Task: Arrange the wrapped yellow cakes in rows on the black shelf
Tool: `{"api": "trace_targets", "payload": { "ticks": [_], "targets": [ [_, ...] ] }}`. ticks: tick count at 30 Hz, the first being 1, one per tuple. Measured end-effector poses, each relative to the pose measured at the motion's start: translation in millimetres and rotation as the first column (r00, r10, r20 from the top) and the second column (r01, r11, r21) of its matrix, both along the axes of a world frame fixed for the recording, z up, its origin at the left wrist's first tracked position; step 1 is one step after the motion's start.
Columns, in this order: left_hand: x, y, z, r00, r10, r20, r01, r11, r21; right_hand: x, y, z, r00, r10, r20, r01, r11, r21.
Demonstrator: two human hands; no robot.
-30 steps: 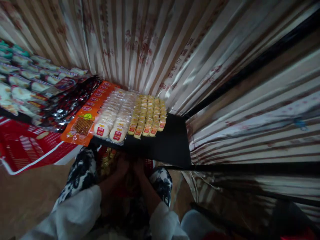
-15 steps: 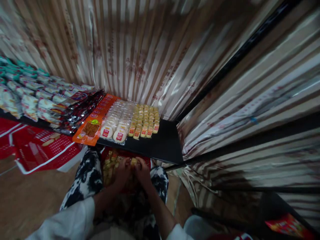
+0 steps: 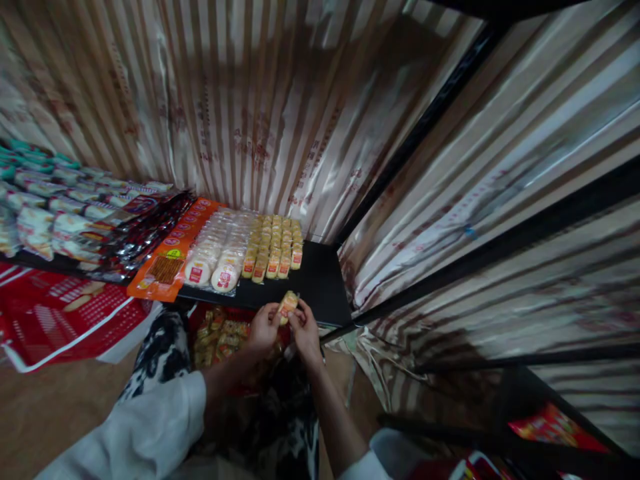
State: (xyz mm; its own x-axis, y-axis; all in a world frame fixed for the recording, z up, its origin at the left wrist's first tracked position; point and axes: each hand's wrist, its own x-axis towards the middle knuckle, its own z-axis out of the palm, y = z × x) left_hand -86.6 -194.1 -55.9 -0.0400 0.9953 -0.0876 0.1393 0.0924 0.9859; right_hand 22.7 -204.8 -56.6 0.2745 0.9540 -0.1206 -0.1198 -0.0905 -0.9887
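I have 1 yellow wrapped snack (image 3: pixel 288 307) pinched between the fingers of my left hand (image 3: pixel 265 328) and right hand (image 3: pixel 306 331), at 12 o'clock from my lap, by the black shelf's (image 3: pixel 320 283) near edge. Matching rows (image 3: pixel 274 248) lie between 11 and 12 o'clock from it, loose gold packets (image 3: pixel 220 341) at 8. I'd expect it light, slick-wrapped and crumbly: best gripped gently by 2 opposite sides.

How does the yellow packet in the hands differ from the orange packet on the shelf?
The yellow packet is small; the orange packet is much larger. The left hand and right hand hold the yellow packet; the orange packet rests on the black shelf. The yellow packet looks chunky, the orange packet flat. Both carry printing.
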Motion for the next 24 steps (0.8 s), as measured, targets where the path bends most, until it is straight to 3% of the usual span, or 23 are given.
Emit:
{"api": "trace_targets", "payload": {
  "ticks": [9,12,19,24],
  "targets": [
    [33,32,26.6,0.973,-0.031,-0.229,0.036,0.999,0.015,34,51,-1.7,0.975,-0.104,0.194,0.091,0.993,0.078],
    [41,43,31.3,0.976,-0.091,-0.2,0.101,0.994,0.041,43,75,-6.8,0.955,-0.097,0.279,0.08,0.994,0.07],
    [64,73,14.9,0.994,-0.112,0.01,0.111,0.993,0.047,48,121,-13.8,0.869,-0.134,0.477,0.093,0.99,0.108],
    [69,91,5.4,0.994,-0.086,0.068,0.085,0.996,0.023,46,140,-16.2,0.836,-0.147,0.528,0.108,0.989,0.104]
  ]
}}
